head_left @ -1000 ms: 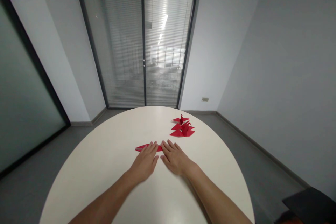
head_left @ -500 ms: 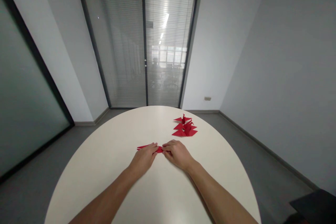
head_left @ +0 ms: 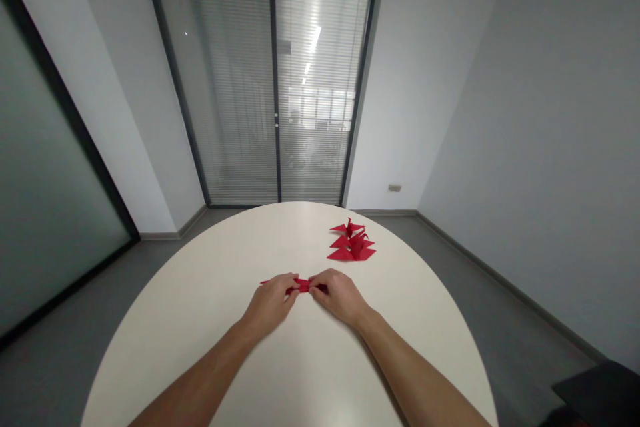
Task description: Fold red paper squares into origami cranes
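Observation:
A folded piece of red paper (head_left: 303,285) lies low over the table between my two hands. My left hand (head_left: 274,295) is closed on its left part, thumb and fingers pinching it, and a thin red tip pokes out beyond the knuckles. On the other side, my right hand (head_left: 339,292) pinches the right end with thumb and fingertips. Much of the paper is hidden under the fingers. Farther back and to the right stand red origami cranes (head_left: 354,247), close together in a row with wings spread.
The round white table (head_left: 225,250) fills the lower middle. Beyond it are a glass partition with blinds (head_left: 240,100) and a white wall with a socket plate (head_left: 395,188). A dark object (head_left: 600,390) sits at the lower right, off the table.
The fingers have shifted slightly on the red paper. More of its middle shows between my hands, and less sticks out at the left. The cranes have stayed put.

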Tool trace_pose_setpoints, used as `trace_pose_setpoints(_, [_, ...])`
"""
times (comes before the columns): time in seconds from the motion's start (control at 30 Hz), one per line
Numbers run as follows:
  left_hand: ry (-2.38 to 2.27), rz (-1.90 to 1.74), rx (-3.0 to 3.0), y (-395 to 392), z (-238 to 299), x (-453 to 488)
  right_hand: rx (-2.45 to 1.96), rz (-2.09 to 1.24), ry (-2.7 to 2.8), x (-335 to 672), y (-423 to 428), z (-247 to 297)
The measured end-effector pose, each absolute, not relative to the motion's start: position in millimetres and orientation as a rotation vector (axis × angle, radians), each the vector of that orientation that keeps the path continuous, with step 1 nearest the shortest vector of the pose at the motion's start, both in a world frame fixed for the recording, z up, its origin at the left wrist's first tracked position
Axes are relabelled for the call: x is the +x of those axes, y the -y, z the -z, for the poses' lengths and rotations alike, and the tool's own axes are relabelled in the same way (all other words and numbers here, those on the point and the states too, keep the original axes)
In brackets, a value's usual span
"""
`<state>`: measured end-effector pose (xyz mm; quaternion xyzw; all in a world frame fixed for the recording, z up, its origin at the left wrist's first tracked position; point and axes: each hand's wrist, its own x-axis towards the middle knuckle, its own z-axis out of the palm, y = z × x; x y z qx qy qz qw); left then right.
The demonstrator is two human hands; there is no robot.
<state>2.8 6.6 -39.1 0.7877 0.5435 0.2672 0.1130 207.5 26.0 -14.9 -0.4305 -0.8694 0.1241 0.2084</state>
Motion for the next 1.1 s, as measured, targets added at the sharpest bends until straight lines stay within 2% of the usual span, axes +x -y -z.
trace_pose_setpoints(0.77, [-1.513,-0.971,2.378,-18,44,13,-1.251,-0.339,2.342,216,-36,28])
trace_pose_setpoints(1.1, [-1.544,-0.919,2.42,-15,39,17,-1.185,-0.405,2.312,218,-36,31])
